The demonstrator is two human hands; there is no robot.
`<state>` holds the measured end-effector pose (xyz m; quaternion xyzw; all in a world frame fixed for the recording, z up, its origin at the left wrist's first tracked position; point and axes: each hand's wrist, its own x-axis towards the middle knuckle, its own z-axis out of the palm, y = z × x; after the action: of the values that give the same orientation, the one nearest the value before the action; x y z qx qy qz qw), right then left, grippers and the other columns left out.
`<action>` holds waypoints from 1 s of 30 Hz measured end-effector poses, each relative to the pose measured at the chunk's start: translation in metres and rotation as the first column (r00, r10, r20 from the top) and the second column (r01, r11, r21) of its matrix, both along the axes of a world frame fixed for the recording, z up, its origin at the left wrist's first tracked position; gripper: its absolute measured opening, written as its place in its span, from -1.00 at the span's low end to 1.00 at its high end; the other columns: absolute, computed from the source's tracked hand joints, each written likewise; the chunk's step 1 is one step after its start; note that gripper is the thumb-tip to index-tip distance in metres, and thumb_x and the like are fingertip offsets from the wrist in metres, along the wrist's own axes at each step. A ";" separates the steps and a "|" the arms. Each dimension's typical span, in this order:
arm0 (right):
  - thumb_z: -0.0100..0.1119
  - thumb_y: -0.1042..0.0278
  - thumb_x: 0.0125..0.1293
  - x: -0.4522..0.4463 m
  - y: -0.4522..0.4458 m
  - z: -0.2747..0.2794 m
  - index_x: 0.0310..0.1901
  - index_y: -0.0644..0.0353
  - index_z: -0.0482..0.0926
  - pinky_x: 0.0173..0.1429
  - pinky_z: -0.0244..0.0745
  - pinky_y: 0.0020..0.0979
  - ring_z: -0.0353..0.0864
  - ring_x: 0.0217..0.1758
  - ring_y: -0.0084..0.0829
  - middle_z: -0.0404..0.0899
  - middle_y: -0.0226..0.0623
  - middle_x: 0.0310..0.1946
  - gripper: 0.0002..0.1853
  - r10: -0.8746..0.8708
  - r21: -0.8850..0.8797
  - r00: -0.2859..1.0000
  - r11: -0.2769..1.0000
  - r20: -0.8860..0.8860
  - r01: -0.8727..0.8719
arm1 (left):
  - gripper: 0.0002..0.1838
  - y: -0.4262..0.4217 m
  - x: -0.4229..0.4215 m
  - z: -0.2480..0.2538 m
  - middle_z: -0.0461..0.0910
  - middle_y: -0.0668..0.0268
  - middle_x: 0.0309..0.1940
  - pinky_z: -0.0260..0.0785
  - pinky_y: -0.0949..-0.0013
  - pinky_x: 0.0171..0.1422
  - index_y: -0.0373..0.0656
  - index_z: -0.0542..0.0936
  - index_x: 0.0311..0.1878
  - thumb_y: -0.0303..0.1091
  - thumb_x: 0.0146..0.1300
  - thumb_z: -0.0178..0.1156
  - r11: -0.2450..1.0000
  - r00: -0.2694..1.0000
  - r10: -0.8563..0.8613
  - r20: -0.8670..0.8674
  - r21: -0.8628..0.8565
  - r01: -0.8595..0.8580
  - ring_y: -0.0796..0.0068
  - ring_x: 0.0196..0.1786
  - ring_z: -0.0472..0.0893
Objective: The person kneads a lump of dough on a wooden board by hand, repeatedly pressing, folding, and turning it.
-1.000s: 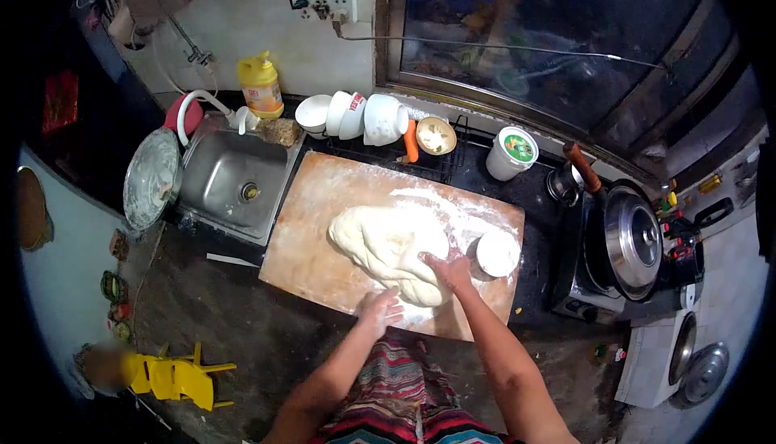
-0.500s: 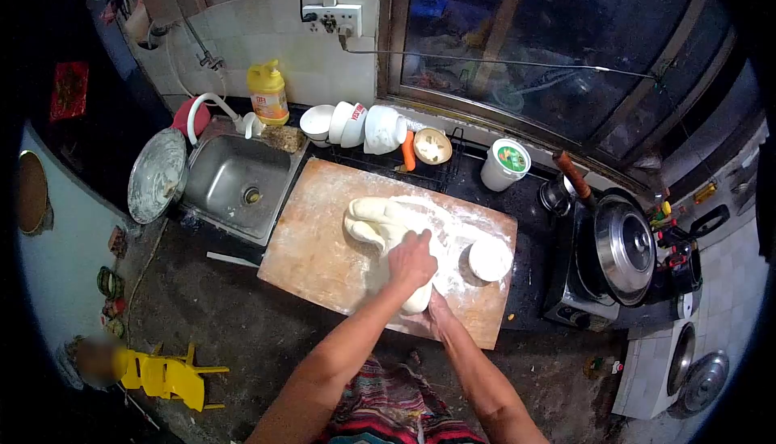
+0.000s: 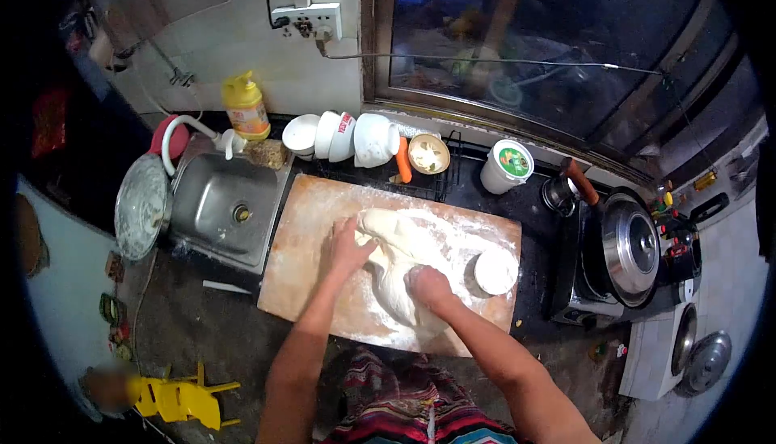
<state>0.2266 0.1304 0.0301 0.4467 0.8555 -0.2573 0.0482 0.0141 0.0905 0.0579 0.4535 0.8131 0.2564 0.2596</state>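
Note:
A large lump of pale dough (image 3: 394, 282) lies on a floury wooden board (image 3: 303, 209). My left hand (image 3: 348, 248) is at the dough's upper left side, thumb apart from the other fingers, touching its edge. Pressed into the right side of the dough is my right hand (image 3: 428, 286), its fingers curled and partly hidden in the dough. A white round container (image 3: 495, 272) stands on the board to the right of my right hand, with loose flour around it.
Left of the board is a steel sink (image 3: 222, 201) with a floury metal basin (image 3: 143, 206) beside it. Behind stand white bowls (image 3: 376, 141), a carrot (image 3: 403, 160) and a lidded tub (image 3: 507, 167). A lidded pan (image 3: 630, 246) sits on the stove at right.
My left hand has moved from the middle of the dough to its upper left edge. My right hand has gone from the front edge up onto the dough, which has changed shape.

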 end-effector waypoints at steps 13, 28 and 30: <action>0.06 0.16 0.25 -0.071 0.047 -0.029 -0.17 0.36 0.72 0.06 0.58 -0.08 0.71 -0.09 0.09 0.68 0.20 -0.17 -0.60 -0.013 -0.246 1.000 0.969 0.003 0.013 | -0.38 0.075 -0.019 -0.036 0.42 0.07 0.31 0.31 0.02 0.37 0.00 0.44 0.36 -0.06 0.24 0.22 0.996 0.995 -0.046 -0.093 -0.085 0.038 -0.02 0.35 0.41; 0.59 0.06 -0.19 0.050 0.036 0.080 0.52 -0.07 0.09 0.43 0.20 0.13 0.07 0.52 0.15 0.02 0.00 0.51 0.19 0.574 0.043 0.797 0.806 0.186 -0.590 | -0.77 -0.117 0.188 -0.002 0.58 0.20 -0.16 0.25 -0.03 0.09 -0.10 0.65 -0.19 -0.31 0.04 0.23 0.842 0.893 -0.227 -0.389 0.382 0.381 0.21 0.05 0.53; 0.57 0.05 -0.14 0.055 0.026 0.075 0.52 -0.16 0.09 0.45 0.11 0.30 -0.05 0.58 0.16 -0.01 -0.05 0.53 0.16 0.530 0.022 0.836 0.843 0.141 -0.538 | -0.77 -0.109 0.170 0.008 0.59 0.21 -0.21 0.22 -0.05 0.12 -0.12 0.65 -0.21 -0.31 0.04 0.23 0.897 0.964 -0.082 -0.251 0.402 0.181 0.19 0.06 0.53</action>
<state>0.2817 0.1561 0.1054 0.2074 0.9486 -0.1779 0.1600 0.1841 -0.0183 0.0659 0.5795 0.7300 0.3539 0.0775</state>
